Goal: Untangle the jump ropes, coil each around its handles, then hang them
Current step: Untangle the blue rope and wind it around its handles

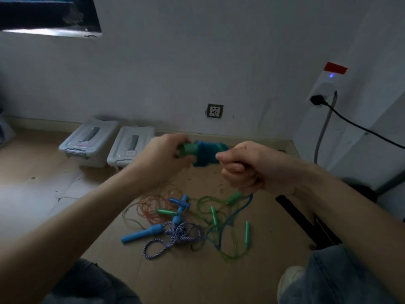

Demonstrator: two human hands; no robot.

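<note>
Now my left hand gripped the green handles wound with blue rope; right hand pinched the rope's trailing end; others lay tangled on the floor.

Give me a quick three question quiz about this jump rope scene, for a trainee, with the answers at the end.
1. True or false: the left hand grips the green handles of the bundle.
2. What colour is the rope wound on those handles? A red, B blue, C white.
3. Fill in: the right hand pinches the loose end of the ____ rope.

Key: 1 true. 2 B. 3 blue. More ropes lie in a pile on the floor, not yet coiled.
</note>
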